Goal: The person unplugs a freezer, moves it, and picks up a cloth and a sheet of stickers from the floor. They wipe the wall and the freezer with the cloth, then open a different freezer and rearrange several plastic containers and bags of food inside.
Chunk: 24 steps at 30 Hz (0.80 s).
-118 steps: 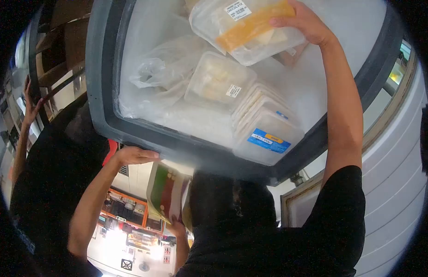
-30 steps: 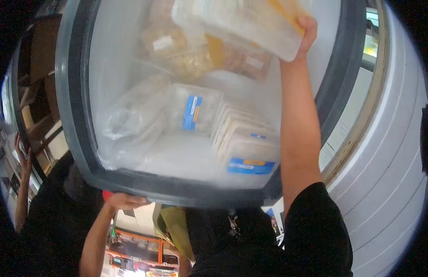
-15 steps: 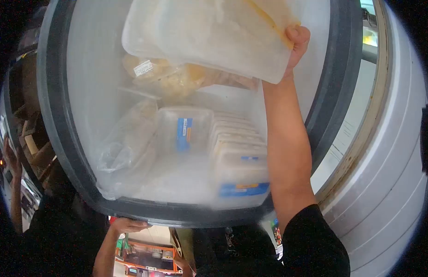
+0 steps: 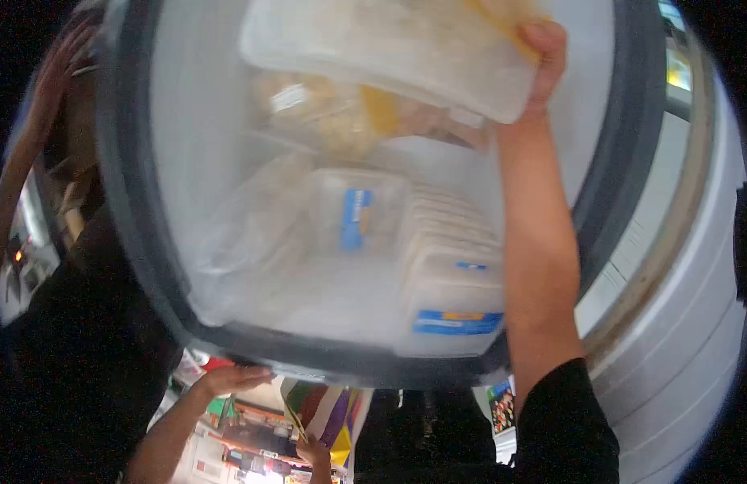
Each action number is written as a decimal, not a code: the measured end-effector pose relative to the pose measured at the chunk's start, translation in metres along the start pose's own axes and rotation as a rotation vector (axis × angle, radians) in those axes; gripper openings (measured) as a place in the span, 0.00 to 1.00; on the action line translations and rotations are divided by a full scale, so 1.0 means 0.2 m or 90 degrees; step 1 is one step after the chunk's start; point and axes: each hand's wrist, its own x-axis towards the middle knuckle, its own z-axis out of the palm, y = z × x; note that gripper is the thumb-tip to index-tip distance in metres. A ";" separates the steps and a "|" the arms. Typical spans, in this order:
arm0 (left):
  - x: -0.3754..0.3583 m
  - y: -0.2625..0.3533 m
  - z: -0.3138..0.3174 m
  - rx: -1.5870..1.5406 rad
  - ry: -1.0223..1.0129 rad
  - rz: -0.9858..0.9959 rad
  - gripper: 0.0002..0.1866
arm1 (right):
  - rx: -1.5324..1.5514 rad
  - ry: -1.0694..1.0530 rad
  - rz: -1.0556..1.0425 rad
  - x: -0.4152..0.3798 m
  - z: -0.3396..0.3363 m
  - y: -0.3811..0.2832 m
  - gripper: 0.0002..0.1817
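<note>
Frosted plastic tub (image 4: 390,52), 1 item: my right hand (image 4: 544,48) grips its corner, tilted above the freezer (image 4: 131,242) stock. My left hand (image 4: 232,379) lies open on the rim, bracing.

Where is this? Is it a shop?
Probably a shop or food stall. A chest freezer holds frosty labelled food tubs, the right hand lifts a big tub, and colourful packets show below.

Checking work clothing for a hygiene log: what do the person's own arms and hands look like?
Both hands are bare, with no gloves. The right hand and right arm are uncovered up to a black short sleeve near the shoulder. The left hand and left forearm are also uncovered; no sleeve shows on that side. No watch or ring is visible, though the picture is blurred.
</note>
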 end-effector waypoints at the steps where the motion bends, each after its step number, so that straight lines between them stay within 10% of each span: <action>1: -0.18 -0.25 0.20 -0.083 0.202 0.046 0.19 | 0.021 -0.013 -0.003 0.02 0.02 0.01 0.40; 24: -0.07 -0.66 0.68 -0.457 0.269 0.243 0.24 | -0.010 0.081 -0.149 -0.79 0.43 0.16 0.43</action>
